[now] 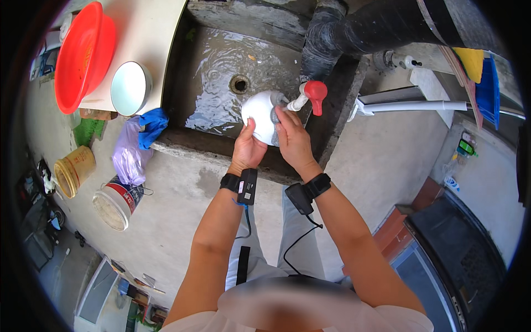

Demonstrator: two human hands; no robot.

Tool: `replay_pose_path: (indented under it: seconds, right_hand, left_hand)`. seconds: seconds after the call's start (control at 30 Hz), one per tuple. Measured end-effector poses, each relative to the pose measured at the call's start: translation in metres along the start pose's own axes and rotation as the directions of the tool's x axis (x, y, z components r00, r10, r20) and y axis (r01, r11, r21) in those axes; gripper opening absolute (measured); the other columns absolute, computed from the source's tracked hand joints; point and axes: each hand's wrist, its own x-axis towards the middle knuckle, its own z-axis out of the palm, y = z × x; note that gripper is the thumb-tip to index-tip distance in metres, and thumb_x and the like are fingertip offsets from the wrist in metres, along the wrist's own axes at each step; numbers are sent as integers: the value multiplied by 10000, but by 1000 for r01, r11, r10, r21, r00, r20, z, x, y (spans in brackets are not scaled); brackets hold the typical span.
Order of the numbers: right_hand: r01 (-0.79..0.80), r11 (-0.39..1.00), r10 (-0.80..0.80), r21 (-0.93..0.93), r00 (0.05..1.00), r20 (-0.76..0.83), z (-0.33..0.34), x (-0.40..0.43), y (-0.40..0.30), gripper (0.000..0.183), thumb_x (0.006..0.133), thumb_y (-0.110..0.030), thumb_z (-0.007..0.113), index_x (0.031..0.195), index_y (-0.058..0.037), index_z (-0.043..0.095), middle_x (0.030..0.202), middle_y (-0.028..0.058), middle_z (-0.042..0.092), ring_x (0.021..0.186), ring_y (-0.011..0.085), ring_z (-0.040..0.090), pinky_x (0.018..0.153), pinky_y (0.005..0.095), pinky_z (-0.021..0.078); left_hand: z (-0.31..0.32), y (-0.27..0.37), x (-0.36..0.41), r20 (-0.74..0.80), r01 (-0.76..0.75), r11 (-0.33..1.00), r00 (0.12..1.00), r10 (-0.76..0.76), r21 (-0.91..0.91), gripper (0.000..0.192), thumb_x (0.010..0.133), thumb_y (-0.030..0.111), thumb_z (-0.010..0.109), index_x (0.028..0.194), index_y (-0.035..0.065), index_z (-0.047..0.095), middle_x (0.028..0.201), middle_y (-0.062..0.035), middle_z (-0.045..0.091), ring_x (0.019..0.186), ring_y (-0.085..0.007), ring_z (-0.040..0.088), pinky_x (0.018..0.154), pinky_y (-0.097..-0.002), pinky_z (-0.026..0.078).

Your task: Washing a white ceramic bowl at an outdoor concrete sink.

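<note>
A white bowl is held tilted over the near side of a concrete sink, just beside the tap. My left hand grips its near left side, thumb lying on the white surface. With flattened fingers, my right hand presses a grey cloth or scrubber against the bowl's right side. The pale spout of a red-handled tap reaches toward the bowl; whether water runs from it is hard to tell. Rippling shallow water covers the sink floor around a round drain.
A white board at the sink's left carries a red basin and a pale bowl. A blue cloth and purple plastic bag hang at the corner. Buckets stand below. A thick black pipe enters the sink.
</note>
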Motion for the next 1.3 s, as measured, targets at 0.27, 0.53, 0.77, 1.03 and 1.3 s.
replay_pose_path:
  seconds: [0.27,0.53,0.77,1.03,1.3]
  right_hand:
    - [-219,972,200,82,961,191,-8,24,20,328,903,-209,402,1191,-82,494,1072,210,540,926,372,542,791,394,427]
    - [338,927,-303,-160,930,209,-12,11,-8,306,829,-21,472,1133,-22,516,1224,156,476,1179,327,408,954,376,351]
    - [-161,960,44,227,892,449,-30,69,40,242,864,-154,442,1037,-54,579,1088,118,564,1009,266,530,874,344,414]
    - [-544,-176,488,820,675,553,-27,30,97,363,875,-352,426,1111,-99,536,1074,83,581,977,215,553,872,359,425]
    - [-316,444,674,839,734,-80,20,34,43,330,910,-284,365,1099,-42,486,1023,108,555,954,238,536,836,382,420]
  left_hand:
    - [4,17,-12,54,142,984,987,-149,109,386,897,243,480,1216,34,416,1183,-74,517,1122,-190,479,978,-365,352]
    - [-8,14,4,83,262,865,942,-325,427,259,885,135,499,1131,51,499,1069,-31,565,964,-128,543,848,-292,430]
    - [11,26,2,109,310,669,856,-506,675,360,836,186,592,1141,9,518,1062,-45,582,944,-118,543,873,-278,408]
    - [29,6,13,228,294,886,893,-388,358,430,845,195,573,1218,23,446,1171,-73,529,1070,-173,506,936,-330,382]
    - [30,-21,44,119,88,991,988,-100,103,335,874,175,523,1166,24,456,1162,-85,523,1088,-201,486,972,-365,341]
